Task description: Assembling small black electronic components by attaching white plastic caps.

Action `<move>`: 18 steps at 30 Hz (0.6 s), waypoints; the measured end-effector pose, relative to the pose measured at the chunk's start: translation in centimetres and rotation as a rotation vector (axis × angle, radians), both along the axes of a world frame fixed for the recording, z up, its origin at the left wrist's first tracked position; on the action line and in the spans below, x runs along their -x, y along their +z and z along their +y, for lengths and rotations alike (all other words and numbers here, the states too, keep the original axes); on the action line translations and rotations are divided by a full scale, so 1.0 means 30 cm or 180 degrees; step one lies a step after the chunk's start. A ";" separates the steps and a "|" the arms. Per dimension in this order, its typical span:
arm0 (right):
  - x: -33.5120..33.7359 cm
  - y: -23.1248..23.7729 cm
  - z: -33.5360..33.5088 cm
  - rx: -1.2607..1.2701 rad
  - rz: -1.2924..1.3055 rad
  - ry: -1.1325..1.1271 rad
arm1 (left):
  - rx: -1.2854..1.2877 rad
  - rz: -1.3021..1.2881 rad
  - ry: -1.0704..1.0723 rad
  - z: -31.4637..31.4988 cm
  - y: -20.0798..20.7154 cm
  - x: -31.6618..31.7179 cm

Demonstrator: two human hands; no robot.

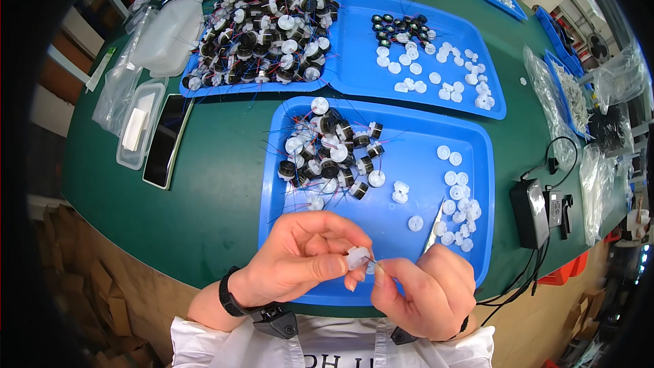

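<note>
While both hands meet at 6 o'clock: over the near blue plastic tray (381,286)
Left hand (303,259): pinches a small white plastic cap (357,257)
Right hand (429,289): fingertips closed on a thin wire (373,263) at the cap's 3 o'clock side

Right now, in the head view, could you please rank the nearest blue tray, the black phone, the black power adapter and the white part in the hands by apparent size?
1. Nearest blue tray
2. Black phone
3. Black power adapter, though fisheye bending at the rim makes this rank less sure
4. White plastic part, pinched by the left hand, with the right hand beside it
</note>
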State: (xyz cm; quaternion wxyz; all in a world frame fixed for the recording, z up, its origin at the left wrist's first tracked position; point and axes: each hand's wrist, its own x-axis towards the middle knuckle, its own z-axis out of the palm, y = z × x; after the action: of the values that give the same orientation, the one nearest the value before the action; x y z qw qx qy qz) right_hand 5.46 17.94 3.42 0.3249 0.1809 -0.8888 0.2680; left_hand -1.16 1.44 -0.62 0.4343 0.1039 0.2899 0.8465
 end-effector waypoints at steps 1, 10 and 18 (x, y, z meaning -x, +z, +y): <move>-0.001 0.002 0.001 -0.0026 0.0003 0.0002 | -0.0008 0.0000 0.0002 0.001 0.000 0.000; -0.002 -0.012 -0.006 -0.0030 0.0080 0.0023 | -0.0113 -0.0155 -0.0052 0.002 -0.015 -0.001; -0.009 -0.032 -0.002 -0.0265 0.0359 -0.0045 | -0.0295 -0.0481 -0.0301 -0.004 -0.017 0.003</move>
State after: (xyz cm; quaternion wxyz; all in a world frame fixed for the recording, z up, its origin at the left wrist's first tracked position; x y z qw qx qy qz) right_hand 5.74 17.89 2.45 0.3685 0.2028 -0.8807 0.2178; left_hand -1.27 1.31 -1.12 0.4891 0.0732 0.2117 0.8430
